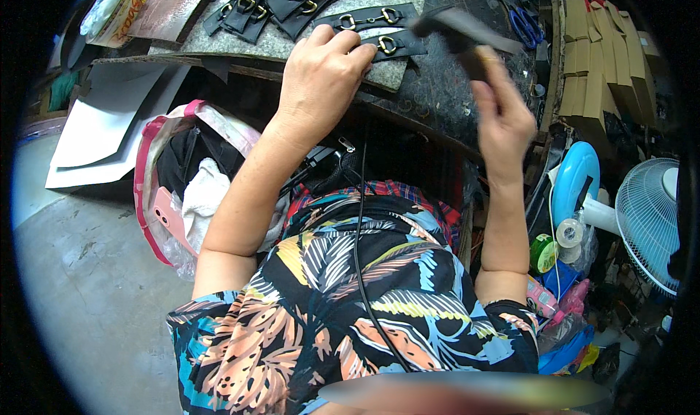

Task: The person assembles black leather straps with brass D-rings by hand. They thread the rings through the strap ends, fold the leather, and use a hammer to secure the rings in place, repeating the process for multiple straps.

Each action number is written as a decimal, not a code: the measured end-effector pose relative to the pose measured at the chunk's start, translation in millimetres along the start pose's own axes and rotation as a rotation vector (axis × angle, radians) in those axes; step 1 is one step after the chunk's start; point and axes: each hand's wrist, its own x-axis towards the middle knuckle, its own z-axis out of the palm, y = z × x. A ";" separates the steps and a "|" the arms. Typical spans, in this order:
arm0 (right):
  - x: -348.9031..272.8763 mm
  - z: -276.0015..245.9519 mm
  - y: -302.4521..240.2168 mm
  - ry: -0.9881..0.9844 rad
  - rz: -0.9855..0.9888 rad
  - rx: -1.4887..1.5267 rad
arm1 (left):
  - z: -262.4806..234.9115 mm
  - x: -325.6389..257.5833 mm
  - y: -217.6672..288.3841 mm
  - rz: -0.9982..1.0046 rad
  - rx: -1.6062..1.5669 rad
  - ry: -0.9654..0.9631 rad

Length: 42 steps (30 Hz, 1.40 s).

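My left hand (pixel 321 76) is at the front edge of a speckled stone slab (pixel 390 76), fingers curled and pressed together on a black leather strap (pixel 405 44) with gold-coloured metal hardware. Its fingertips are partly hidden behind the hand. A second such strap (pixel 372 17) lies flat just beyond. In my right hand (pixel 503 112) is a hammer (pixel 467 32), raised to the right of the slab and smeared by motion. More black straps with gold-coloured buckles (pixel 295 3) lie overlapping at the far side of the slab.
Blue-handled scissors (pixel 525 27) lie at the dark bench's right side. Cardboard pieces (pixel 594 57) stand beyond them. A white and blue fan (pixel 649 218) is at the right. A pink-rimmed bag (pixel 149 189) holding a white cloth and white sheets (pixel 109 123) are at the left, below the bench edge.
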 end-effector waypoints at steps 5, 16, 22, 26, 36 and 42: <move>0.4 3.2 7.6 -0.060 -0.040 -0.118 | -1.8 2.9 1.4 0.003 0.005 -0.010; 7.8 -19.9 18.2 0.059 0.099 0.204 | -10.1 -0.1 3.6 -0.083 -0.030 -0.138; 32.8 -6.9 13.5 0.195 -0.042 0.173 | -11.7 0.3 2.5 -0.083 -0.059 -0.145; 36.1 19.4 8.6 -0.041 0.037 -0.189 | -11.2 -0.3 3.1 -0.077 -0.062 -0.133; 38.8 21.9 21.2 0.098 -0.031 0.015 | -31.8 -15.5 -18.8 -0.200 -0.011 0.088; 47.5 23.7 2.7 -0.020 0.034 0.031 | -26.9 -26.3 -21.7 -0.187 0.080 0.017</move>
